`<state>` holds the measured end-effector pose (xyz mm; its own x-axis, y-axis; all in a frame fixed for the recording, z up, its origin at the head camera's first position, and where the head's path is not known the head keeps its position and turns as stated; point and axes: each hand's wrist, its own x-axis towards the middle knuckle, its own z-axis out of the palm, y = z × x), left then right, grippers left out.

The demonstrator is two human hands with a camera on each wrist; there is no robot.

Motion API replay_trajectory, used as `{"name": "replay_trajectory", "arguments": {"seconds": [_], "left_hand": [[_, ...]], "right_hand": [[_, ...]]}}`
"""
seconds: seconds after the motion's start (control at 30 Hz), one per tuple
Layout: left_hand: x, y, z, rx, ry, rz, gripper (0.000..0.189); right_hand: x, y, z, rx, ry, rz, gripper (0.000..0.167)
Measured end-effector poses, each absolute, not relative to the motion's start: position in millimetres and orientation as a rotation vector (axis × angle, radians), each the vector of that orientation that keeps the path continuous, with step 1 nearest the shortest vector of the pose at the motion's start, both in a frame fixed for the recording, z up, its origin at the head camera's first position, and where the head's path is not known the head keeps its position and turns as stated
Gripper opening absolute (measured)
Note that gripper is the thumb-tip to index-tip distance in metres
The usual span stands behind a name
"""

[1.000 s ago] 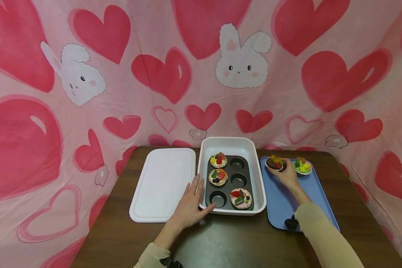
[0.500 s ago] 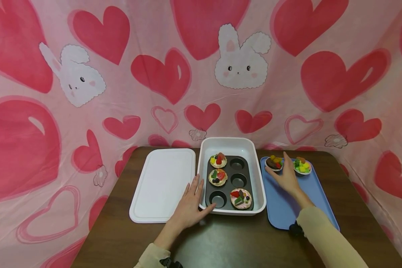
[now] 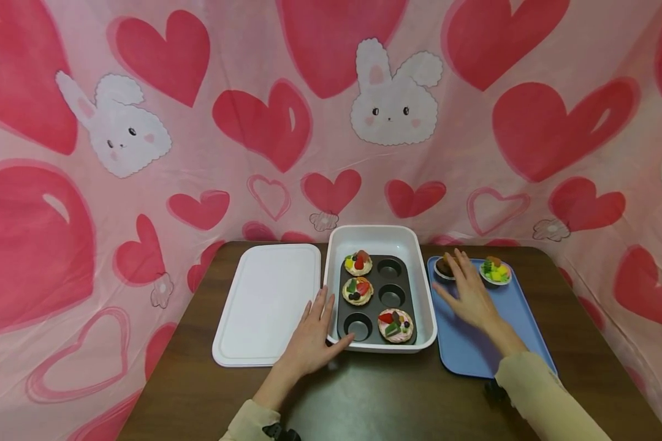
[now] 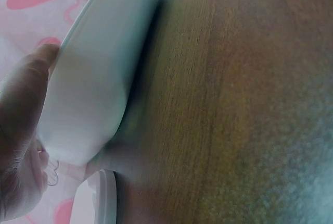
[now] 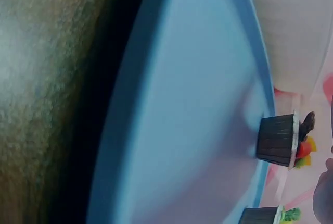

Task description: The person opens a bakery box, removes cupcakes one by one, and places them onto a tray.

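My left hand (image 3: 311, 340) lies with straight, spread fingers on the near left corner of a white tub (image 3: 428, 318). In the tub is a dark muffin tin (image 3: 374, 306) carrying three fruit-topped cupcakes, one of them a pink-creamed cupcake (image 3: 395, 325). Over the blue tray (image 3: 463, 358), my right hand (image 3: 471, 300) is held with its fingers extended and nothing between them. A chocolate-topped cupcake (image 3: 443, 267) stands upright in its dark cup at the tray's back left, partly covered by that hand. Right of the fingers sits a cupcake with green and yellow toppings (image 3: 495, 271).
A white lid (image 3: 270, 306) lies flat on the wooden table (image 3: 364, 392) to the left of the tub. The tub stands close beside the blue tray. A pink curtain with hearts and rabbits (image 3: 287, 122) hangs behind the table.
My right hand has let go of the chocolate-topped cupcake and drawn back slightly, its fingers straightening. The cupcake stays on the tray. My left hand has kept its place.
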<state>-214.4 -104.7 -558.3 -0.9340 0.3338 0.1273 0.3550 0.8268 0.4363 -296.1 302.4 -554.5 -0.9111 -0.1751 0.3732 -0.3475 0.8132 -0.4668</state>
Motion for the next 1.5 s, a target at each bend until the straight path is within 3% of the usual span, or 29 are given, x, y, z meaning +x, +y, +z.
{"name": "replay_trajectory", "arguments": {"seconds": [0.37,0.83,1.13,1.5], "left_hand": [[-214,-105,-559,-0.570,-2.940,-0.718,0.106],[-212,-106,-558,-0.570,-2.949,-0.717,0.106],[-213,-106,-559,-0.567,-2.954,-0.724,0.106],[-214,-107,-560,-0.577,-2.947,-0.705,0.107]], "right_hand": [[-275,279,-541,0.582,-2.672,0.655,0.083],[-243,241,-532,0.812,-2.803,0.652,0.089],[-243,228,-524,0.903,-2.909,0.700,0.100],[-253,210,-519,1.015,-2.954,0.603,0.097]]}}
